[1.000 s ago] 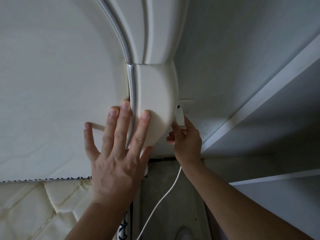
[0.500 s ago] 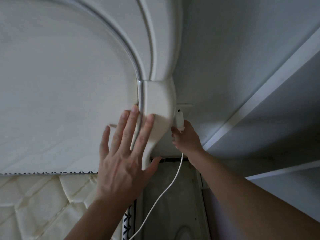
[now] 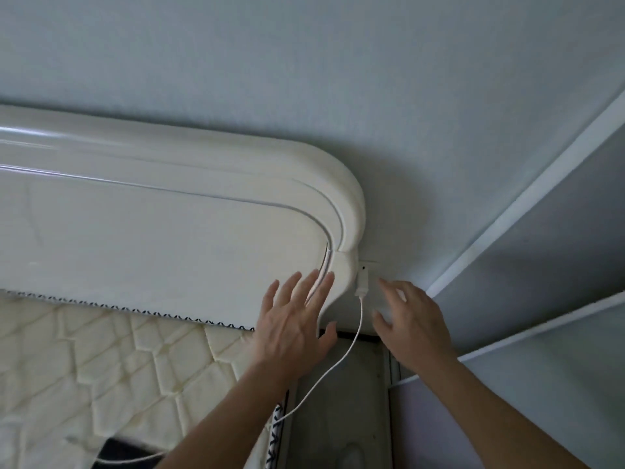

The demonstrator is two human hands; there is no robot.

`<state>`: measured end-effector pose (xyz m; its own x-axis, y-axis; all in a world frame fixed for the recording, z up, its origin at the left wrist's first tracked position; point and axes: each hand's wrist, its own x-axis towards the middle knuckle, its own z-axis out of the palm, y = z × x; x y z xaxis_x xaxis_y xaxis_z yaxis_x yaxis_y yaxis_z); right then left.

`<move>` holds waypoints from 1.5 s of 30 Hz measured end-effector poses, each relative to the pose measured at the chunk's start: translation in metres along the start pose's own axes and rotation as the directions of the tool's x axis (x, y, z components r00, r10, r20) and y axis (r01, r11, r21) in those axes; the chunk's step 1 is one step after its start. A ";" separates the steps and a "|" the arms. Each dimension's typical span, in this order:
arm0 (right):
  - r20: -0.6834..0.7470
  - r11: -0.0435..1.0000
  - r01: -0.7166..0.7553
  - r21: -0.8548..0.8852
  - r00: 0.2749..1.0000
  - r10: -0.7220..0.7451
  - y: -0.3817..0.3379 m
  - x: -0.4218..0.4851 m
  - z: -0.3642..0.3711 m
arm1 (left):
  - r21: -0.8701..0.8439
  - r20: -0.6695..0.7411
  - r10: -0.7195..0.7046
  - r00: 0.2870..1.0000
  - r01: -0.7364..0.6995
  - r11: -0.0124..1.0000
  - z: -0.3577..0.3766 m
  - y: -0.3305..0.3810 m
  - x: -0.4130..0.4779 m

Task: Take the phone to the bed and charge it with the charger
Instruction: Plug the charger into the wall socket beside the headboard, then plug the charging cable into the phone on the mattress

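Observation:
A white charger plug (image 3: 362, 278) sits in the wall socket just right of the cream headboard (image 3: 176, 245). Its white cable (image 3: 341, 363) hangs down and runs left over the mattress edge, toward the bottom of the frame. My right hand (image 3: 409, 319) is open, fingers spread, a little to the right of the plug and not touching it. My left hand (image 3: 297, 319) is open with fingers apart, hovering at the headboard's lower right corner. The phone is not in view.
A quilted cream mattress (image 3: 111, 367) lies at the lower left. A narrow floor gap (image 3: 345, 418) runs between the bed and a pale cabinet or door (image 3: 541, 384) on the right. The grey wall (image 3: 304, 79) fills the top.
My right hand has let go of the charger plug and drawn back to the right. My left hand has lifted off the headboard. The view has pulled back and swung left.

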<state>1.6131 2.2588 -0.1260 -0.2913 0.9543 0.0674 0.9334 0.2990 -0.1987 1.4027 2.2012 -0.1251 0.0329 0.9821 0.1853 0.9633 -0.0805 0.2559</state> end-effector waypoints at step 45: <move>0.336 0.406 0.897 0.173 0.334 -0.881 -0.415 -0.059 0.133 | 0.060 0.005 -0.975 0.221 0.974 0.221 -0.062 -0.195 -0.364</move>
<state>1.2149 2.0795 -0.1778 -0.9897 0.0568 -0.1311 0.0811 0.9786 -0.1890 1.1867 1.8489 -0.1837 -0.9309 0.2962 -0.2136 0.2604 0.9486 0.1801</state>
